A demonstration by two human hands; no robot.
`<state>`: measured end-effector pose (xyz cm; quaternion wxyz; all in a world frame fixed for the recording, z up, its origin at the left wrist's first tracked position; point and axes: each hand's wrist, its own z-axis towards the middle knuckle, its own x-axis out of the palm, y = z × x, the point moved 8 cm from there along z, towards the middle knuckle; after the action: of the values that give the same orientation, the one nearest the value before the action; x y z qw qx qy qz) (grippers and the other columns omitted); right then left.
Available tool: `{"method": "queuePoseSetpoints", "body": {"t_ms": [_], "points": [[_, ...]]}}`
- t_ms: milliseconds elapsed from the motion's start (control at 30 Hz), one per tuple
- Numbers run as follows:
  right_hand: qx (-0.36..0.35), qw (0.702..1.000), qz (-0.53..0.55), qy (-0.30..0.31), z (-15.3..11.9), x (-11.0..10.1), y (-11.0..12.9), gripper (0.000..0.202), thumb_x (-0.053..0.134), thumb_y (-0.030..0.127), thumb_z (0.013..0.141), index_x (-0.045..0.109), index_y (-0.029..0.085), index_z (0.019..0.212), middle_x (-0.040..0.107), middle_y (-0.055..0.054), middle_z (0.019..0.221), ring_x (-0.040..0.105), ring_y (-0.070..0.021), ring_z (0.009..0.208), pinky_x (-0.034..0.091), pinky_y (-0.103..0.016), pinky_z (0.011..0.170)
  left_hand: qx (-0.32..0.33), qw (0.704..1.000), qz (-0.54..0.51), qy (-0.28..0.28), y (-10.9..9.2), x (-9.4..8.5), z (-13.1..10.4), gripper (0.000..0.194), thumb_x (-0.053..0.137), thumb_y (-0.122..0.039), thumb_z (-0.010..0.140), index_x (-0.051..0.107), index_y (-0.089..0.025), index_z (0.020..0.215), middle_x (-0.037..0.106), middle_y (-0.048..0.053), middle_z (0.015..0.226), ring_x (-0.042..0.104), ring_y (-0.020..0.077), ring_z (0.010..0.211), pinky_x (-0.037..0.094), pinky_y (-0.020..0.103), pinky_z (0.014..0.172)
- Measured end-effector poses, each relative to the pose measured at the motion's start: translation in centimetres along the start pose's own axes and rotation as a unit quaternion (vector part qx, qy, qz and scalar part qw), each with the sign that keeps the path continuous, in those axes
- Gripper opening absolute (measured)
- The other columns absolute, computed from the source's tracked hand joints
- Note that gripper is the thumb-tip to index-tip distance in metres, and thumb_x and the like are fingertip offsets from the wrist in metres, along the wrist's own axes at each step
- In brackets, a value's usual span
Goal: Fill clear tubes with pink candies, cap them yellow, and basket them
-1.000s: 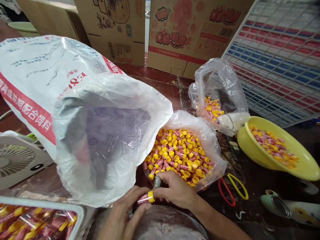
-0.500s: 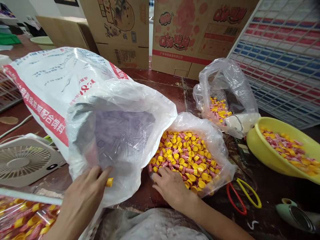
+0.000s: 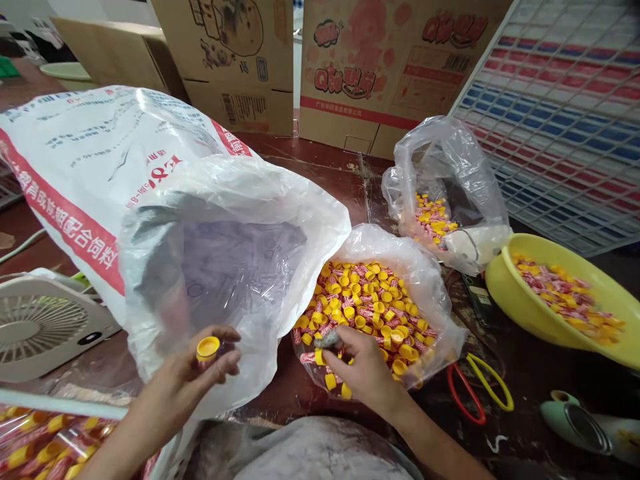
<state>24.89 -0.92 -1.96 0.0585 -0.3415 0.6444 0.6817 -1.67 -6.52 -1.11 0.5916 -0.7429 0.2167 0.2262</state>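
Note:
My left hand [image 3: 200, 367] holds a yellow-capped piece [image 3: 208, 348] between thumb and fingers, at the front lip of a large white sack [image 3: 150, 267]. Clear plastic tubes [image 3: 245, 267] lie inside the sack. My right hand [image 3: 363, 367] is over the near left part of an open plastic bag [image 3: 390, 243] full of yellow caps with red-and-white wrapped pieces [image 3: 370, 293]. Its thumb and fingers are closed around a small greyish thing [image 3: 327, 339], too unclear to name. A yellow-capped piece [image 3: 314, 358] lies just below that thing.
A white fan [image 3: 45, 327] stands left, above a tray of filled tubes [image 3: 45, 440]. Right are another plastic bag [image 3: 450, 147], a yellow bowl [image 3: 530, 313], red-and-yellow scissors [image 3: 467, 393] and a green object [image 3: 575, 423]. Cardboard boxes [image 3: 390, 73] and a wire rack [image 3: 560, 133] stand behind.
My left hand has turned over, bringing the yellow-capped piece up between its fingers. My right hand has shifted slightly right, and a greyish thing now shows at its fingertips. The view has moved slightly.

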Motion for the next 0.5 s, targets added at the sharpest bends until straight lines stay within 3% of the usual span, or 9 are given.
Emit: {"method": "queuePoseSetpoints", "body": {"t_ms": [100, 167, 333, 500], "points": [[0.083, 0.97, 0.229, 0.025, -0.6, 0.2, -0.4, 0.014, 0.065, 0.031, 0.086, 0.059, 0.019, 0.082, 0.063, 0.001, 0.074, 0.056, -0.0133, 0.065, 0.043, -0.022, 0.056, -0.044, 0.981, -0.177, 0.058, -0.8, 3.0, -1.6, 0.044, 0.062, -0.061, 0.09, 0.069, -0.019, 0.099, 0.072, 0.002, 0.075, 0.064, 0.0175, 0.067, 0.053, 0.025, 0.062], [0.095, 0.951, 0.292, 0.043, -0.9, 0.8, 0.3, 0.015, 0.069, 0.032, 0.083, 0.063, 0.018, 0.086, 0.066, 0.001, 0.077, 0.057, -0.013, 0.067, 0.044, -0.022, 0.06, -0.063, 0.965, -0.245, 0.073, -1.5, 4.9, -2.4, 0.04, 0.067, -0.058, 0.088, 0.07, -0.018, 0.094, 0.07, 0.001, 0.075, 0.063, 0.0158, 0.068, 0.052, 0.023, 0.062], [0.109, 0.947, 0.291, 0.087, -1.3, 1.8, 1.3, 0.013, 0.072, 0.027, 0.079, 0.062, 0.019, 0.08, 0.058, 0.005, 0.069, 0.05, -0.0105, 0.062, 0.039, -0.021, 0.057, -0.082, 0.935, -0.332, 0.093, -2.3, 7.9, -3.5, 0.034, 0.076, -0.052, 0.083, 0.074, -0.021, 0.097, 0.076, 0.002, 0.088, 0.07, 0.0196, 0.08, 0.058, 0.026, 0.07], [0.156, 0.944, 0.246, 0.156, -1.7, 2.7, 0.0, 0.035, 0.084, 0.038, 0.07, 0.055, 0.019, 0.068, 0.049, 0.008, 0.062, 0.041, -0.0089, 0.059, 0.028, -0.021, 0.052, -0.08, 0.959, -0.262, 0.072, -2.3, 7.9, -3.9, 0.038, 0.082, -0.052, 0.076, 0.081, -0.023, 0.1, 0.084, 0.004, 0.093, 0.075, 0.0232, 0.086, 0.059, 0.027, 0.078]]}}
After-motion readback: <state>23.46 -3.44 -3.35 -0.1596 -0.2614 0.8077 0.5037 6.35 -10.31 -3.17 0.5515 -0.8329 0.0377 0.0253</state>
